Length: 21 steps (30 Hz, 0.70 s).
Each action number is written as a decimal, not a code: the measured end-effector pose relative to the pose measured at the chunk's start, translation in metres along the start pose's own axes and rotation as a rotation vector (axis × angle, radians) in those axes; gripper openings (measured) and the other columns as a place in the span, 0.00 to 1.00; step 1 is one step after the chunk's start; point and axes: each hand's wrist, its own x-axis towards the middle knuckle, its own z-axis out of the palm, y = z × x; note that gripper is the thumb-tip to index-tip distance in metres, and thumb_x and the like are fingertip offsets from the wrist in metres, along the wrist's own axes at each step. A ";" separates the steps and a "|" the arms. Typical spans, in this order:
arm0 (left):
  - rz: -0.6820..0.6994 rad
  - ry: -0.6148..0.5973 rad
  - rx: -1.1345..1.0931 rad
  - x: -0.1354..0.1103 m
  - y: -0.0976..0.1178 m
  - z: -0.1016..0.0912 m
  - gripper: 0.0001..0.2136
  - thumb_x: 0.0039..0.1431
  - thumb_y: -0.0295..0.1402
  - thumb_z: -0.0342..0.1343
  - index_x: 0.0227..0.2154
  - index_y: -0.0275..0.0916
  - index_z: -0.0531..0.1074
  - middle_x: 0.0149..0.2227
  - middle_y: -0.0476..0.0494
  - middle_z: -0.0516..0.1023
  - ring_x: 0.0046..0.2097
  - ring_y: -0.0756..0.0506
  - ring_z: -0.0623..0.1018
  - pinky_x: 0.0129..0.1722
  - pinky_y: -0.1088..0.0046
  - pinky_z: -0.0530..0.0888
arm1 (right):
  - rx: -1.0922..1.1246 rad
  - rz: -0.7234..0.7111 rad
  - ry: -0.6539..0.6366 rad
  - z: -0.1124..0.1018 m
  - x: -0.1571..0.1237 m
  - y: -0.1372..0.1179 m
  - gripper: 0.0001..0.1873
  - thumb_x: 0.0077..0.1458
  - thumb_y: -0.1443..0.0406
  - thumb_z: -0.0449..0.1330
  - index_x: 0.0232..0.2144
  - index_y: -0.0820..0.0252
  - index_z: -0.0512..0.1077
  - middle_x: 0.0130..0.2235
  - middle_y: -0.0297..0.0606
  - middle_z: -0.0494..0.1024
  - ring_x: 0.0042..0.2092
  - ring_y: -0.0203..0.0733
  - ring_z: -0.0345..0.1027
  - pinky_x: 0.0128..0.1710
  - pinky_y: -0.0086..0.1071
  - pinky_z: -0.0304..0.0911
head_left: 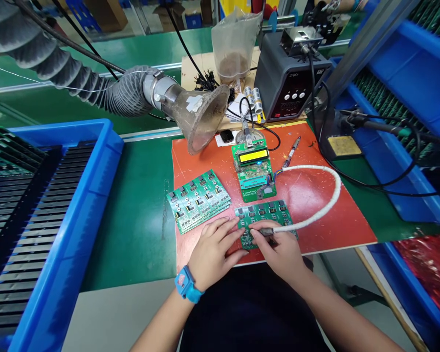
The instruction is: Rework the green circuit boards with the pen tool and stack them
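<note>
My left hand [212, 252] lies flat with its fingers against the left edge of a green circuit board panel [262, 214] on a red silicone mat [324, 215]. My right hand [278, 252] pinches a small dark probe tip [266, 232] over the panel's lower part. A white braided cable [311, 215] runs from that probe and loops up to a test board with a yellow LCD [253, 168]. A stack of similar green panels [198, 200] lies left of my left hand. A blue wristband [187, 284] circles my left wrist.
A fume extraction hood [201, 117] on a grey ducted hose hangs over the mat's far edge. A grey soldering station [289, 78] stands behind it. Blue racks of boards [58, 146] sit at left and right, beside a green bench.
</note>
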 end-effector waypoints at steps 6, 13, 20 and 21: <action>-0.020 -0.012 -0.012 0.002 0.002 -0.001 0.21 0.58 0.40 0.61 0.54 0.42 0.69 0.58 0.39 0.71 0.58 0.35 0.69 0.54 0.50 0.71 | -0.008 0.002 0.008 0.000 0.000 0.001 0.05 0.61 0.65 0.57 0.37 0.59 0.72 0.37 0.37 0.78 0.28 0.35 0.74 0.28 0.27 0.70; -0.109 -0.125 -0.019 0.019 0.015 -0.020 0.24 0.56 0.38 0.63 0.55 0.40 0.67 0.54 0.39 0.73 0.55 0.37 0.71 0.55 0.53 0.71 | -0.004 -0.031 0.032 0.002 0.001 0.003 0.04 0.59 0.65 0.59 0.37 0.59 0.73 0.37 0.38 0.78 0.31 0.37 0.75 0.30 0.28 0.71; -0.135 -0.241 0.100 0.062 0.030 -0.018 0.32 0.53 0.44 0.64 0.57 0.34 0.64 0.55 0.35 0.70 0.56 0.36 0.69 0.57 0.58 0.68 | 0.195 0.052 0.215 -0.030 -0.006 0.006 0.09 0.61 0.63 0.58 0.43 0.57 0.71 0.37 0.38 0.79 0.30 0.36 0.75 0.32 0.29 0.73; -0.126 -0.274 0.114 0.068 0.033 -0.015 0.35 0.51 0.47 0.65 0.57 0.33 0.64 0.56 0.34 0.69 0.57 0.35 0.68 0.58 0.58 0.67 | 0.182 0.056 0.273 -0.040 -0.005 0.010 0.11 0.60 0.63 0.58 0.46 0.58 0.70 0.36 0.38 0.79 0.30 0.37 0.74 0.32 0.30 0.73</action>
